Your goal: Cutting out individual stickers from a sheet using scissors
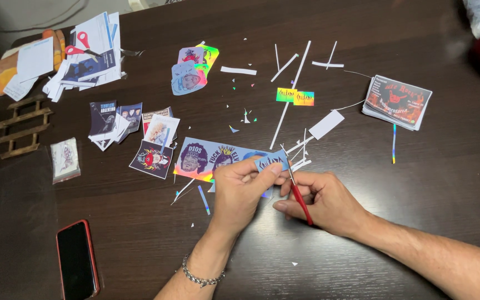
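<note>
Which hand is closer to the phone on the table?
Left. The left hand with the bracelet sits right of and above the phone. The right hand, gripping red scissors, lies farther right, beyond the left.

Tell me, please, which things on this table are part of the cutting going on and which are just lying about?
In use:
left hand, pinching the small holographic sticker
right hand, working the red-handled scissors
printed sticker sheet

Lying about:
phone with red case
second red scissors on the paper pile
stack of cards
white paper strips
wooden rack
</note>
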